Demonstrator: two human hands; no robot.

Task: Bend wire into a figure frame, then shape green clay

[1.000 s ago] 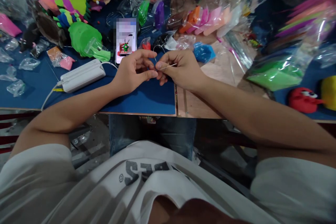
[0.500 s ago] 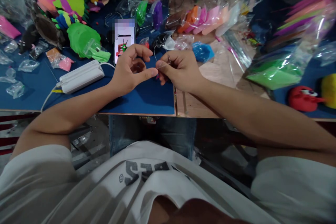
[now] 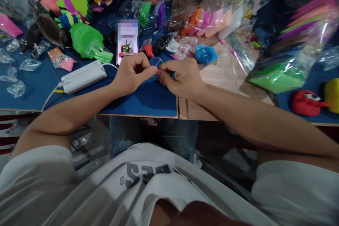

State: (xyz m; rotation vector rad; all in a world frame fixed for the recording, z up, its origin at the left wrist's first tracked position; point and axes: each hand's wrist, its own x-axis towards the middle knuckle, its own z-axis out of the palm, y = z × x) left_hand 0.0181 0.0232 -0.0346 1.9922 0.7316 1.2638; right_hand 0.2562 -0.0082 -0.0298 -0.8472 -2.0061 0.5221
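My left hand [image 3: 134, 73] and my right hand [image 3: 183, 77] meet above the blue board, their fingertips pinched together. Between them curves a thin pale strand [image 3: 156, 59], bent into a small loop; whether it is thread or wire I cannot tell. Both hands appear to grip it at the fingertips, though the exact hold is hidden by the fingers. A ring shows on my right hand. Just behind my left hand stands a phone [image 3: 127, 46], its screen showing a small green figure with antennae.
A white power bank [image 3: 84, 77] with a cable lies left. A green clay shape [image 3: 87, 40] and finished clay figures sit behind it. Bags of coloured clay [image 3: 209, 21] lie at the back right, a blue packet [image 3: 206, 53] nearer. A red clay head [image 3: 305, 102] sits far right.
My hands have come together, left fingertips now meeting the right ones. The strand has bent into a loop. The phone's picture has changed slightly.
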